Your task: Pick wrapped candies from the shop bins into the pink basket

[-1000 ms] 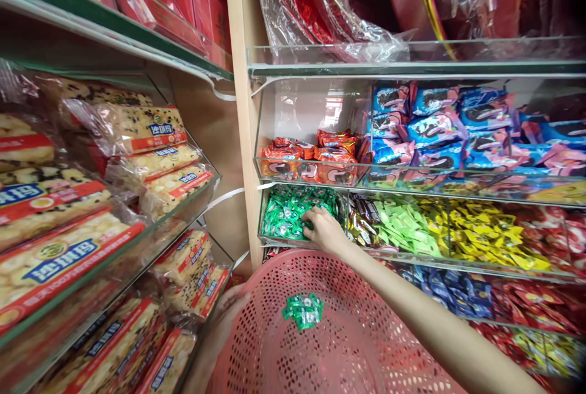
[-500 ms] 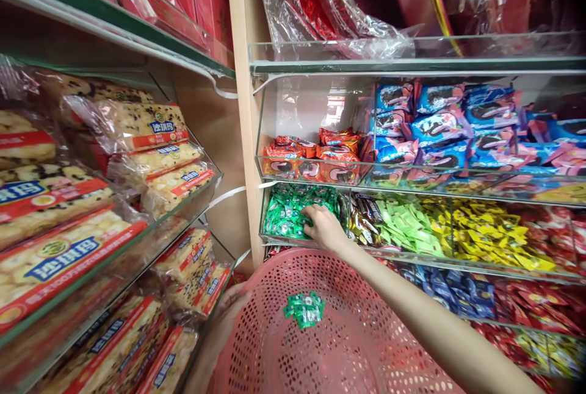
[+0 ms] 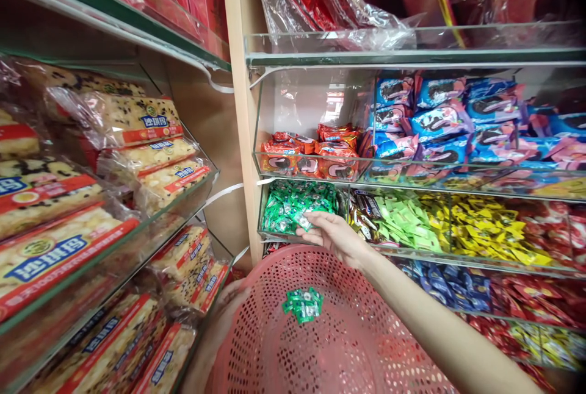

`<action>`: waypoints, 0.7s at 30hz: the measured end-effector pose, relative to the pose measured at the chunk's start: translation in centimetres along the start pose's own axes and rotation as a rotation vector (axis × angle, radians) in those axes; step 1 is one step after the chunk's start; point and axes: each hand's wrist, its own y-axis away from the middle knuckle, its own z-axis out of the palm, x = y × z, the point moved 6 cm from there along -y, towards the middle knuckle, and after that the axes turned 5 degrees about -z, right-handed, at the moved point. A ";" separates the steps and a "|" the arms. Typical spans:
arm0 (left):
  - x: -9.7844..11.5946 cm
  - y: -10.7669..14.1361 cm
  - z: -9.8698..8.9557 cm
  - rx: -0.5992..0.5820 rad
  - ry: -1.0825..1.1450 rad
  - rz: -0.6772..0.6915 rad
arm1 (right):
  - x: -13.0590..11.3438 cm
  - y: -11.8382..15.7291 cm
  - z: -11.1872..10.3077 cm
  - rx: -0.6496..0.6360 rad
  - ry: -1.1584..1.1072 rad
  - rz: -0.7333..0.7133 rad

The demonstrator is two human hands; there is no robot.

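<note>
- One or more green packets (image 3: 302, 221) sat pinched in the right hand (image 3: 337, 236), above the glass bin's (image 3: 274, 236) front edge.
- Several green candies (image 3: 303, 305) lay in the pink basket (image 3: 270, 339), nearer its far rim.
- The left hand (image 3: 231, 299) met the basket's left edge; its finger closure could not be told.

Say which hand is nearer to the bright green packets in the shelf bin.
Right. The right hand is at the front of the bright green packets. The left hand is lower and farther left, beside the pink basket, apart from them.
</note>
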 end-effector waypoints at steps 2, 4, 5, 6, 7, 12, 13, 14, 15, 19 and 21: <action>0.2 0.1 -0.1 0.005 -0.007 0.012 | 0.3 0.9 0.2 -0.009 -0.045 0.032; 0.3 0.2 0.0 0.011 0.000 0.020 | 0.5 1.5 0.5 -0.031 -0.046 0.046; 0.4 0.2 0.0 0.012 0.004 0.021 | 0.7 1.7 0.7 -0.040 -0.039 0.051; 0.4 0.2 0.0 0.010 0.007 0.022 | 0.9 2.0 0.8 -0.048 -0.027 0.058; 0.3 0.2 0.0 0.006 0.008 0.020 | 1.2 2.2 0.9 -0.054 -0.008 0.070; -0.3 -0.3 -0.3 -0.015 -0.003 -0.003 | 3.8 3.1 0.7 -0.094 0.112 0.156; -0.4 -0.4 -0.4 -0.013 -0.001 -0.003 | 4.5 3.1 0.4 -0.093 0.126 0.168; -0.5 -0.4 -0.5 -0.014 0.003 -0.004 | 5.2 3.1 -0.1 -0.090 0.135 0.179; -0.6 -0.4 -0.5 -0.017 0.009 -0.007 | 6.0 3.1 -0.6 -0.087 0.142 0.191; -0.4 -0.1 -0.4 -0.023 0.009 -0.035 | 10.0 2.5 -3.2 -0.067 0.259 0.261; -0.2 0.1 -0.3 -0.007 -0.007 -0.049 | 12.0 2.2 -4.2 -0.049 0.366 0.300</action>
